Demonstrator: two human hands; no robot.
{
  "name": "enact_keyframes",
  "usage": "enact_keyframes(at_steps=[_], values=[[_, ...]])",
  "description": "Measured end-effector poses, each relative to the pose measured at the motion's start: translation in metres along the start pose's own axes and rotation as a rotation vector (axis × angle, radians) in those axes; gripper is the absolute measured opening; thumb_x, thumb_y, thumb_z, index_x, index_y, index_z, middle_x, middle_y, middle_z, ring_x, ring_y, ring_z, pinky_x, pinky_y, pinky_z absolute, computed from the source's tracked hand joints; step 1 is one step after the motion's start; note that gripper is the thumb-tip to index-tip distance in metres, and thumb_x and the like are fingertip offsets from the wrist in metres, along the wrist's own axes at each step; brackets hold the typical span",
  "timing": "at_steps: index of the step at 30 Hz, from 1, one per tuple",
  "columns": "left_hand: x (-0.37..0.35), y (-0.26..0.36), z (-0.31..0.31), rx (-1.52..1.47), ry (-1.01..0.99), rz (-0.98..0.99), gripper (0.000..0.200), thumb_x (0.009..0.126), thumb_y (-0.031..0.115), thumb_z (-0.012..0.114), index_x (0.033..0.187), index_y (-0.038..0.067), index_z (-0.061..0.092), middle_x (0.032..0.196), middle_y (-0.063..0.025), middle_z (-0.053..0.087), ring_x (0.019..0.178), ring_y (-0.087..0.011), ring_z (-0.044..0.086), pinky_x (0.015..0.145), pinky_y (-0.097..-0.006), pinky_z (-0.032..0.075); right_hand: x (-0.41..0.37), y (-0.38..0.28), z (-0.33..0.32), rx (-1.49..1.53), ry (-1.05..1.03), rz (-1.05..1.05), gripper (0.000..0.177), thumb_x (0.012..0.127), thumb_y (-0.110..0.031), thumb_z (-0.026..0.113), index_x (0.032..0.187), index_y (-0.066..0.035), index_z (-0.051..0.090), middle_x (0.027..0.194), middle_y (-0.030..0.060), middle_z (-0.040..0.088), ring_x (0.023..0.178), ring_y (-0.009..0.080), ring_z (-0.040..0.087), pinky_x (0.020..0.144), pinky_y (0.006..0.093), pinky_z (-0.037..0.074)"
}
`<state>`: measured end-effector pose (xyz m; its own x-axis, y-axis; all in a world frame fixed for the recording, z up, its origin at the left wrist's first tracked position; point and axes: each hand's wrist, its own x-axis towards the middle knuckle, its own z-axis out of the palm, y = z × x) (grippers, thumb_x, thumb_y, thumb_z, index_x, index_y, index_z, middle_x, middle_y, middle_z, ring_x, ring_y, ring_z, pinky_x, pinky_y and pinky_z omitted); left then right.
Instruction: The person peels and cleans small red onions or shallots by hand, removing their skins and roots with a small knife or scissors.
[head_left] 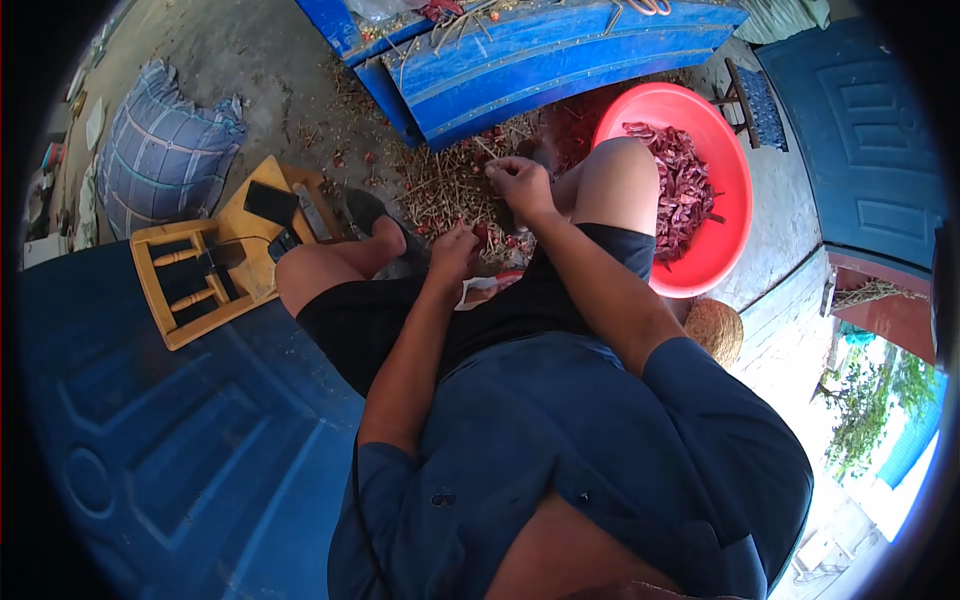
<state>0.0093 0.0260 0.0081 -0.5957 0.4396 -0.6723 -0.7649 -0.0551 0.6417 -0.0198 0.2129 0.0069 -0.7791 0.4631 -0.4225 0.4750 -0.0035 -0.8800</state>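
My right hand (520, 187) is raised between my knees, thumb and fingers pinched on a thin pale stalk (483, 148). Lower and to its left, my left hand (455, 250) is closed with curled fingers. A bit of dark red shows beside its fingertips, but what it grips is too small to make out. Below both hands, a pile of dry stalks (440, 187) with scattered red bits covers the floor. By my right knee stands a red plastic basin (738, 190) holding many dried red chili peppers (680, 190).
A blue metal panel (560, 85) with stalks on top stands ahead. At left are a wooden chair (165, 300) on its side, carrying a dark device (270, 204), and a stuffed checked sack (165, 150). A small folding stool (755, 105) stands beyond the basin, near a blue door (865, 130).
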Motion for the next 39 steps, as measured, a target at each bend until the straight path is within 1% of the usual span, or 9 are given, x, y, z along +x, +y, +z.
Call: enact_keyframes(at_steps=[5,8,13,21,25,28,32,36,39], values=[[0.006,0.010,-0.023,-0.180,-0.014,0.044,0.009,0.090,0.013,0.053,0.097,0.009,0.058,0.062,0.0096,0.040,0.047,-0.0012,0.036,0.040,-0.0201,0.025,0.013,0.039,-0.013,-0.642,0.138,-0.719,0.047,0.081,-0.023,0.074,0.120,0.001,0.065,0.092,0.0124,0.072,0.087,0.0192,0.068,0.081,0.0318,0.052],[0.008,0.009,-0.027,-0.199,-0.012,0.067,0.010,0.090,0.013,0.053,0.099,0.009,0.057,0.063,0.0097,0.040,0.047,-0.0010,0.035,0.040,-0.0197,0.025,-0.019,0.007,-0.010,-0.146,-0.252,-0.277,0.044,0.081,-0.025,0.075,0.115,0.002,0.067,0.092,0.0130,0.072,0.083,0.0198,0.069,0.080,0.0317,0.054],[-0.001,0.001,-0.006,-0.106,-0.011,0.047,0.009,0.097,0.017,0.052,0.089,0.014,0.052,0.060,0.0099,0.038,0.045,-0.0013,0.033,0.039,-0.0194,0.024,-0.040,0.011,0.004,-0.276,-0.506,-0.305,0.024,0.089,-0.020,0.073,0.100,0.001,0.070,0.082,0.0048,0.071,0.073,0.0102,0.065,0.067,0.0269,0.053],[0.000,0.020,-0.001,-0.045,-0.037,0.031,0.010,0.095,0.016,0.057,0.085,0.013,0.055,0.060,0.0097,0.037,0.045,-0.0016,0.032,0.039,-0.0209,0.022,-0.038,-0.083,-0.099,0.270,0.007,-0.414,0.013,0.089,-0.012,0.072,0.094,-0.001,0.071,0.082,0.0042,0.070,0.076,0.0111,0.065,0.071,0.0262,0.052],[0.015,-0.004,-0.011,-0.059,-0.024,-0.101,0.008,0.092,0.015,0.059,0.085,0.013,0.057,0.059,0.0099,0.038,0.046,-0.0019,0.033,0.040,-0.0212,0.022,-0.034,-0.106,-0.239,-0.245,0.617,-0.503,0.019,0.089,-0.012,0.070,0.105,-0.002,0.072,0.093,0.0064,0.069,0.080,0.0119,0.066,0.074,0.0264,0.052],[0.021,0.005,0.004,0.006,-0.043,-0.066,0.010,0.091,0.016,0.061,0.082,0.012,0.058,0.060,0.0094,0.039,0.046,-0.0021,0.034,0.041,-0.0209,0.022,-0.024,-0.104,-0.282,-0.736,0.609,-0.433,0.028,0.084,-0.017,0.072,0.109,-0.005,0.072,0.099,0.0104,0.069,0.086,0.0192,0.069,0.080,0.0310,0.053],[0.036,-0.002,0.002,0.003,-0.041,-0.070,0.010,0.090,0.018,0.063,0.083,0.012,0.058,0.060,0.0090,0.040,0.047,-0.0026,0.034,0.042,-0.0212,0.023,0.014,-0.168,-0.222,-0.395,0.354,-0.408,0.028,0.087,-0.018,0.072,0.110,-0.003,0.071,0.104,0.0107,0.070,0.086,0.0157,0.067,0.078,0.0295,0.053],[0.025,0.013,0.005,0.030,-0.008,-0.099,0.010,0.089,0.019,0.063,0.084,0.011,0.061,0.058,0.0087,0.040,0.045,-0.0030,0.034,0.040,-0.0214,0.023,0.097,-0.242,-0.136,-0.604,0.239,-0.885,0.030,0.086,-0.018,0.074,0.110,-0.001,0.071,0.097,0.0087,0.071,0.070,0.0104,0.060,0.067,0.0264,0.050],[0.024,0.014,-0.006,0.019,0.022,-0.040,0.010,0.089,0.018,0.061,0.083,0.010,0.062,0.056,0.0086,0.040,0.042,-0.0029,0.032,0.038,-0.0216,0.022,0.150,-0.275,-0.088,-0.817,0.321,-0.986,0.028,0.087,-0.025,0.070,0.111,-0.011,0.071,0.104,0.0142,0.070,0.086,0.0288,0.068,0.076,0.0384,0.053]])
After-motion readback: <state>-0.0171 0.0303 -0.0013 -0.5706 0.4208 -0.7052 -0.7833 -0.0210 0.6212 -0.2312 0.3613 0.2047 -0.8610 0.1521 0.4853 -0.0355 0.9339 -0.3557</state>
